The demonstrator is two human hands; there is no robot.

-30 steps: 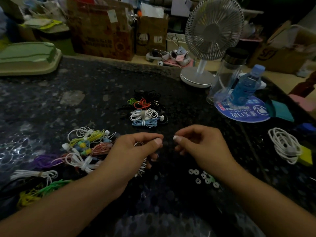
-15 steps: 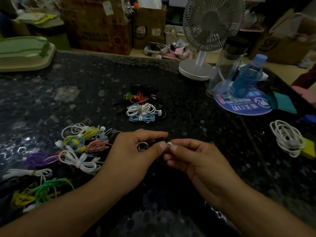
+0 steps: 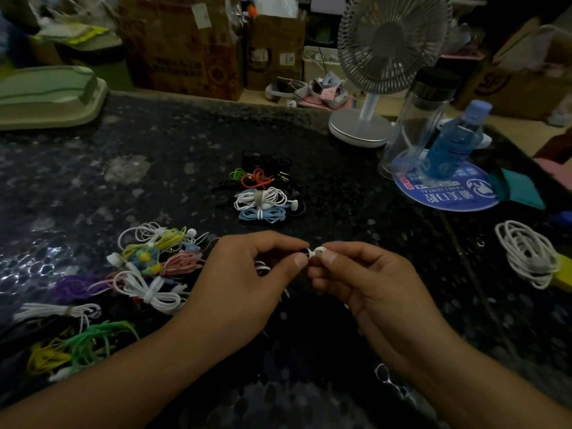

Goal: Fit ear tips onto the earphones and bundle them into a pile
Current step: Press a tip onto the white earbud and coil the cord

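— Hands met where?
— Left hand point(image 3: 244, 283) pinched a dark earbud point(image 3: 302, 251) at its fingertips; right hand point(image 3: 368, 283) pinched a small white silicone ear tip point(image 3: 319, 251) against it.
— Bundles?
— Tied, mixed-colour earphone bundles point(image 3: 263, 193) lay beyond both hands; loose coloured earphones point(image 3: 148, 267) just left of the left hand.

left hand point(image 3: 244, 283) pinching dark earbud point(image 3: 304, 251) | right hand point(image 3: 368, 283) pinching white ear tip point(image 3: 318, 251) against it | above dark speckled table point(image 3: 173, 156)
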